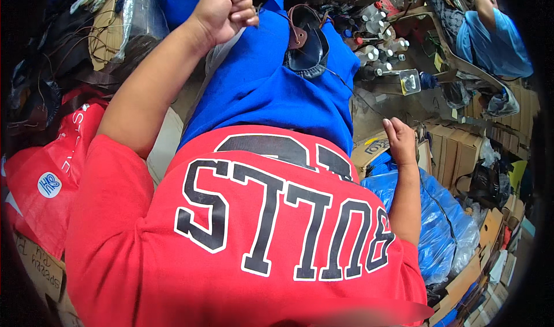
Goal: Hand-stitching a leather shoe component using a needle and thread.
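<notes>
A black leather shoe (309, 53) with a puckered seam at its toe lies on my lap, over blue cloth (271, 90). A brown leather piece (298, 37) with eyelets stands up at its side. From the shoe a thin dark thread (351, 89) runs taut toward my right hand (400, 141), whose fingertips are pinched together on it. Beyond the shoe's left side, my left hand (226, 14) is raised with its fingers curled closed. What they grip, if anything, is too fine to make out. Both arms are spread wide apart.
Several small bottles (378, 41) and a square jar (410, 81) stand at the far right. Another person's light blue sleeve (499, 44) shows beyond them. Blue plastic wrapping (435, 217) and cardboard (453, 145) crowd my right. A red bag (55, 165) lies at my left.
</notes>
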`<move>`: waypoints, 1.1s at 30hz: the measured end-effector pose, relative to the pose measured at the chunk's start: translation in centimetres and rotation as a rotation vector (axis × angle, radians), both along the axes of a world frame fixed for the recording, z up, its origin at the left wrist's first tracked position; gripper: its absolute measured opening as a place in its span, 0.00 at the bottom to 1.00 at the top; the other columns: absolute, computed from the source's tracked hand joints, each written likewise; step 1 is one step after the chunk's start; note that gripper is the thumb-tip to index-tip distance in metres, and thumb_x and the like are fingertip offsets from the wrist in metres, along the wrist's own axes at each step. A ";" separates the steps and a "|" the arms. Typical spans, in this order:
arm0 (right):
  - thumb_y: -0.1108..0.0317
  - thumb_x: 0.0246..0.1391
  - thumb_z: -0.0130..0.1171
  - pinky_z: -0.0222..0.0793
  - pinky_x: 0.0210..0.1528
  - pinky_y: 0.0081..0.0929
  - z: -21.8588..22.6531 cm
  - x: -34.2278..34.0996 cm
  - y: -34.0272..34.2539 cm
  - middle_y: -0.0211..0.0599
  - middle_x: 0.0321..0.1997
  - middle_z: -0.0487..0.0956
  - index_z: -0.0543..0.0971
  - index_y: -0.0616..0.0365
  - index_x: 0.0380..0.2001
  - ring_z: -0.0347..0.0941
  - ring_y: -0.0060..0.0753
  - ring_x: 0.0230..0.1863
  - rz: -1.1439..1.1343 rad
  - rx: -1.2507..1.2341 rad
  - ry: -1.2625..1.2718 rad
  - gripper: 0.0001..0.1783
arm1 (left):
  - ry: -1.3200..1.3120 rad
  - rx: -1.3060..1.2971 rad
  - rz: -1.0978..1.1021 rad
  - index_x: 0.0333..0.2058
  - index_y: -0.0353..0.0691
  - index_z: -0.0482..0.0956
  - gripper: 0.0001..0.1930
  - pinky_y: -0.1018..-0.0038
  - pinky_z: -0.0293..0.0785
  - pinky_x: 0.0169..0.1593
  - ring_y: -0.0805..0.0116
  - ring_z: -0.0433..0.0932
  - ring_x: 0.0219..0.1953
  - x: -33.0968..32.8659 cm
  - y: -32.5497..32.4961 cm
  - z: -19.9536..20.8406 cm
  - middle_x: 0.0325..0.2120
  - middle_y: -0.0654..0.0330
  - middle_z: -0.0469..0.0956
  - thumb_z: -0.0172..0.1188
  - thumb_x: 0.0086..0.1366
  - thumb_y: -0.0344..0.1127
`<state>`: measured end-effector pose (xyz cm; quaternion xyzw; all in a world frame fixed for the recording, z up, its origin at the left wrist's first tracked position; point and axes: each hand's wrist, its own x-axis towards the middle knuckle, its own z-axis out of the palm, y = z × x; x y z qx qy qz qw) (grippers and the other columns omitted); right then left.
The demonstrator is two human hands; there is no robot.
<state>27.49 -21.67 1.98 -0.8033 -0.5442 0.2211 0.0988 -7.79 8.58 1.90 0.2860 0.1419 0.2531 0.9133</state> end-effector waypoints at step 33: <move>0.49 0.61 0.48 0.59 0.33 0.16 -3.0 1.8 -2.2 0.34 0.35 0.72 0.65 0.60 0.58 0.62 0.18 0.29 -1.028 0.209 0.677 0.30 | 1.041 0.945 -0.064 0.50 0.43 0.75 0.26 0.84 0.58 0.26 0.83 0.69 0.30 -12.3 3.9 -1.3 0.44 0.60 0.74 0.64 0.53 0.45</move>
